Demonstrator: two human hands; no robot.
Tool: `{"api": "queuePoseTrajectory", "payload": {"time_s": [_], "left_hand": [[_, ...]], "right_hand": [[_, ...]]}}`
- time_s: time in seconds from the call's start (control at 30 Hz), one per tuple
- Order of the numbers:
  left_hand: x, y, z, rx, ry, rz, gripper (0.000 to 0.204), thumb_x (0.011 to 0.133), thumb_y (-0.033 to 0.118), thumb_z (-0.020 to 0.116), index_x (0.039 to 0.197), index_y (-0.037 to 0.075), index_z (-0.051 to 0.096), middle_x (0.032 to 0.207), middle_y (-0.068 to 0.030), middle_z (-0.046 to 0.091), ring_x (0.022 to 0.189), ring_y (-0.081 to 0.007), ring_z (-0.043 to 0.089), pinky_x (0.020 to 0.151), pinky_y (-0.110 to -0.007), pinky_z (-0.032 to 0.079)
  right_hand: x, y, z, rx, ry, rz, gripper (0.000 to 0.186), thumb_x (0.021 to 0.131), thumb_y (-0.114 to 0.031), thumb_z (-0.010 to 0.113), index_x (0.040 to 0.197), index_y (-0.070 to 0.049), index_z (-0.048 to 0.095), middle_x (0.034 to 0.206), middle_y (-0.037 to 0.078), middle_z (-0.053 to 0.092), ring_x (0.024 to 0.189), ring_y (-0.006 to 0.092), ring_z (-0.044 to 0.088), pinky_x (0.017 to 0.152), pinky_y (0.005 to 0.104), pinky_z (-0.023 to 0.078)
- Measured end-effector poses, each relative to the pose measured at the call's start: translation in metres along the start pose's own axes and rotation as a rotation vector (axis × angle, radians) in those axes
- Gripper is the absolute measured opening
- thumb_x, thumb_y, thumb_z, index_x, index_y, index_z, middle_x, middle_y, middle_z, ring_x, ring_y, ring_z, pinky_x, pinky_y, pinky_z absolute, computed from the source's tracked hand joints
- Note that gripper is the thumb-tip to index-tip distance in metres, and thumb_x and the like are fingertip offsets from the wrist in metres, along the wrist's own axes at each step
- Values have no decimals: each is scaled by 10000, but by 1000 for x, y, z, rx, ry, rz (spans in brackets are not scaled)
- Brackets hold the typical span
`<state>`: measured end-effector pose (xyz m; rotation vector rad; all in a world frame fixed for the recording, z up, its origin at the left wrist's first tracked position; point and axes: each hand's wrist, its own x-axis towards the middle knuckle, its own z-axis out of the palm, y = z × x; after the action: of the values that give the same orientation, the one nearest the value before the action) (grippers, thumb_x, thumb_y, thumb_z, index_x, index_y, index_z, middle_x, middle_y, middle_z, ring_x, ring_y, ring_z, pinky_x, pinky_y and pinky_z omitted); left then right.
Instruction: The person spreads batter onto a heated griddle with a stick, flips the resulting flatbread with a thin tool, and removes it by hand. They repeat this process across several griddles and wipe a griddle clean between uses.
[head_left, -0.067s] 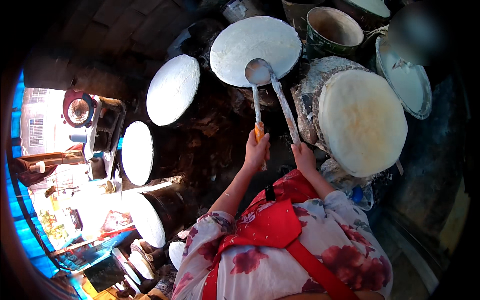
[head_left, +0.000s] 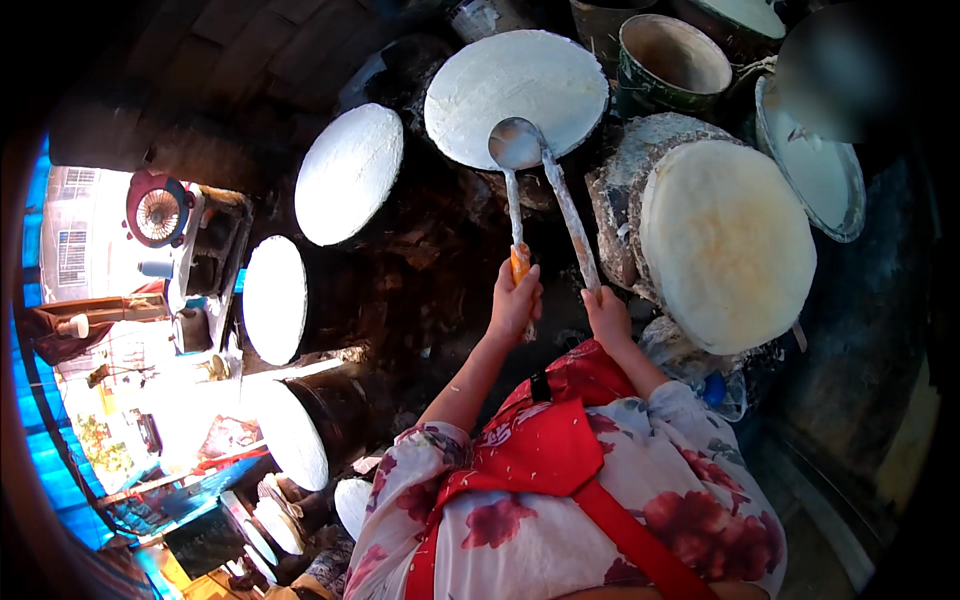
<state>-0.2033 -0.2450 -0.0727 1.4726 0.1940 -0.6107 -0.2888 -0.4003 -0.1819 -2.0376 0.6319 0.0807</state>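
My left hand (head_left: pixel 513 300) is closed round the orange grip of a ladle (head_left: pixel 516 150) whose shaft is smeared white. Its round bowl lies over the near edge of a large white disc-topped vessel (head_left: pixel 520 85). In my right hand (head_left: pixel 608 315) is a long white-smeared stick (head_left: pixel 570 215). The stick's far end meets the right rim of the ladle's bowl, so the two shafts form a narrow V. Close to my right hand is a round pale pad (head_left: pixel 728 245) with a yellowish middle, resting on a crusted base (head_left: pixel 618 190).
More white discs (head_left: pixel 350 175) curve round on the left. A dark green bucket (head_left: pixel 672 60) stands at the back right, beside a basin (head_left: pixel 850 190) of whitish liquid. A red fan (head_left: pixel 157 215) and a crowded stand are at far left. Plastic bags (head_left: pixel 672 350) lie below the pad.
The surroundings have shifted slightly in the picture. Both hands keep their hold, and the ladle and stick stay together over the vessel.
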Motion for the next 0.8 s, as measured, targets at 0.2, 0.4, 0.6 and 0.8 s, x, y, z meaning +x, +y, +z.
{"api": "queuePoseTrajectory", "payload": {"time_s": [0.2,0.4,0.6,0.8], "left_hand": [[-27,19,-12,-424,-15,-86,225,955,223,505,1162,147,458,664,-1,439,439,-88,403,424,-239,338],[-50,64,-12,-557,-197,-66,240,972,241,466,1195,149,462,658,12,398,431,-77,356,428,-226,304],[-6,59,20,-375,-258,-67,251,947,235,515,1162,144,425,674,-14,441,420,-94,414,397,-237,354],[17,9,20,-135,-111,-39,274,944,236,523,1182,145,420,659,-15,446,411,-110,422,393,-241,365]], "right_hand": [[-11,-9,15,81,-73,-10,403,887,-423,552,843,-23,571,732,166,622,714,358,610,636,446,463],[-2,-33,-5,437,-24,43,363,898,-391,579,811,-39,558,568,23,496,469,139,516,437,313,406],[29,-19,-41,551,-56,118,381,917,-388,551,739,-59,478,485,18,435,334,128,409,325,286,333],[19,-11,-26,351,-15,177,391,904,-403,555,797,-28,527,551,75,517,382,200,495,370,341,398]]}}
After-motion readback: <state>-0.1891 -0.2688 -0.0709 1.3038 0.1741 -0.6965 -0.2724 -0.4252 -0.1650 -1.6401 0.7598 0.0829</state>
